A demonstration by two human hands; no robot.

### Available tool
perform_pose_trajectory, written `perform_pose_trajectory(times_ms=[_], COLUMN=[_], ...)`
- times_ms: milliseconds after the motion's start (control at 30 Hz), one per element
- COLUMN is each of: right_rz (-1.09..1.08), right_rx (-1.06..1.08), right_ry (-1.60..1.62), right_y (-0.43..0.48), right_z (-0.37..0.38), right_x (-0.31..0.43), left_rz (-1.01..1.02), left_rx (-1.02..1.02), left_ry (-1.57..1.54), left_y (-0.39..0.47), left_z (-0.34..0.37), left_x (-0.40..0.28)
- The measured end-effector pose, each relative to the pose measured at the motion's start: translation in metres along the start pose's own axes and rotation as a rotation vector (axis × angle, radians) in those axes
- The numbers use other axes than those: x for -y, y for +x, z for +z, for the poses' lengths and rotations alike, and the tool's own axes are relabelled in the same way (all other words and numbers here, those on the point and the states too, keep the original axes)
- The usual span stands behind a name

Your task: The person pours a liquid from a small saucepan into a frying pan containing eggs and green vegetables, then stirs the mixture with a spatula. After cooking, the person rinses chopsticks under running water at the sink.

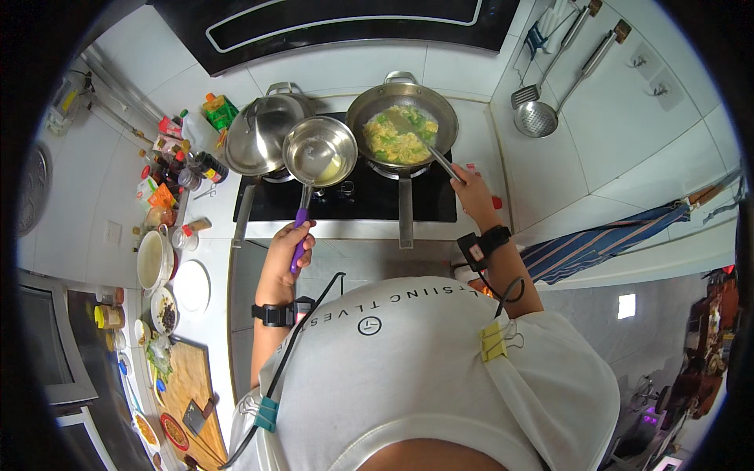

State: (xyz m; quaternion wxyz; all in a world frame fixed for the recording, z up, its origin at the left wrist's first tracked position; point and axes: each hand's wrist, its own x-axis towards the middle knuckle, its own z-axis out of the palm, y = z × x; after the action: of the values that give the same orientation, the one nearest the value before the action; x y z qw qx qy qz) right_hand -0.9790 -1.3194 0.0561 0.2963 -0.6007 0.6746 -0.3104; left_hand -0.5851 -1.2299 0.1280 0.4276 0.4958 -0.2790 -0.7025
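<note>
My left hand (285, 247) grips the purple handle of a steel saucepan-shaped ladle (313, 154), held over the front of the black gas hob (347, 206). A little yellowish liquid lies in its bowl. With my right hand (473, 194) I hold the metal handle of a spatula (440, 159), its blade in the food inside a steel wok (447, 123). Scrambled egg with green vegetable pieces (396, 141) covers the wok's bottom. The wok sits on the right burner, its handle towards me. On the left burner stands another pan under a domed steel lid (259, 132).
Bottles and seasoning packets (171, 171) crowd the left counter. Nearer me there are a white pot (154, 259), a white plate (192, 286) and a wooden cutting board (188, 377) bearing a cleaver (194, 417). A slotted turner (526, 95) and skimmer (536, 119) hang on the right wall.
</note>
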Motion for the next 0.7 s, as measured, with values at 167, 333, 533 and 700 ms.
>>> perform_pose_trajectory(times_ms=[167,333,533,700], right_rz=[-0.119,-0.086,-0.071,-0.037], right_rx=[-0.118,-0.141,-0.187,-0.218], right_ry=[0.113,0.258,0.289,0.325], right_y=[-0.001,-0.009,-0.020,-0.029], right_z=[-0.001,-0.009,-0.030,-0.046], right_x=[-0.001,-0.006,-0.013,-0.029], left_rz=[0.001,0.013,0.121,0.152], left_rx=[0.013,0.003,-0.042,-0.073], left_ry=[-0.007,-0.007,0.301,0.547], left_y=[0.002,0.026,0.072,0.097], left_z=[-0.001,0.002,0.026,0.049], left_x=[0.001,-0.004,-0.010,-0.005])
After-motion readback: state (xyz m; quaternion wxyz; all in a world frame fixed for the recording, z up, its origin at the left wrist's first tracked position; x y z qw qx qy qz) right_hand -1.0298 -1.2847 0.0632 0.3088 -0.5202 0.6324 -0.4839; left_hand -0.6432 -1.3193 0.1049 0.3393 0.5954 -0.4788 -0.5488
